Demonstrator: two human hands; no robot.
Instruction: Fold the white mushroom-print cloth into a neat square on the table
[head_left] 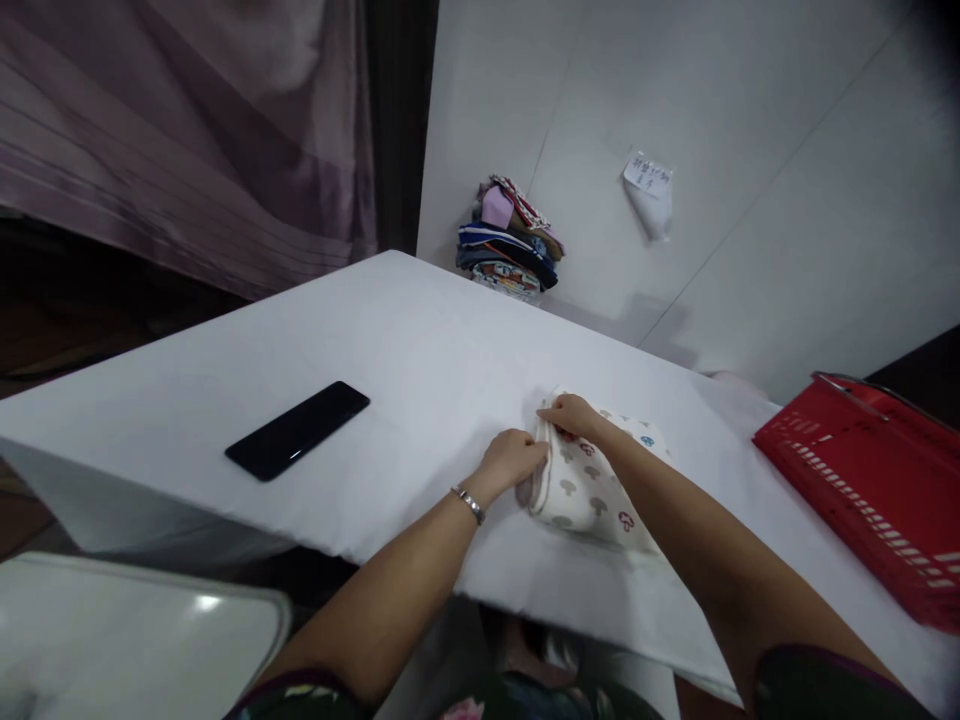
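A folded white cloth (596,490) printed with grey mushrooms and a few red and blue ones lies near the front edge of the table. My left hand (514,458) is closed on its left folded edge, thumb toward the layers. Just beyond, my right hand (571,414) grips the same edge at its far corner, and my right forearm crosses over the cloth. The stacked layers show at the left side. Part of the cloth is hidden under my right arm, so I cannot tell what kind of item it is.
A black phone-like slab (298,430) lies on the left of the white-covered table (420,340). A red plastic basket (862,490) stands at the right. Behind the far edge is a pile of folded clothes (510,240) by the wall. A white chair (135,630) is at lower left.
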